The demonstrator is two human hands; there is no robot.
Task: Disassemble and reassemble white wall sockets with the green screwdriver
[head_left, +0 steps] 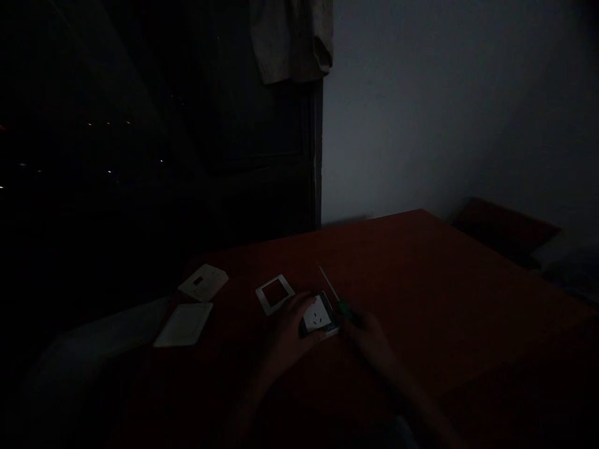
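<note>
A wall socket (318, 313) with a white face and slot holes lies on the reddish table. Curled round its left side, my left hand (296, 325) grips it with thumb and fingers. My right hand (369, 340) is closed on the green handle of a screwdriver (344, 308), just right of the socket. The thin shaft points up and away, its tip over the table. A white square frame (262, 299) with an open middle lies behind my left hand. The light is very dim, so finger details are hard to make out.
Toward the table's left edge lie a pale flat piece with a small cut-out (204, 282) and a white rectangular plate (184, 325). The reddish table (421, 274) reaches toward a grey wall (421, 112). A dark window stands at left, cloth (292, 40) hanging above.
</note>
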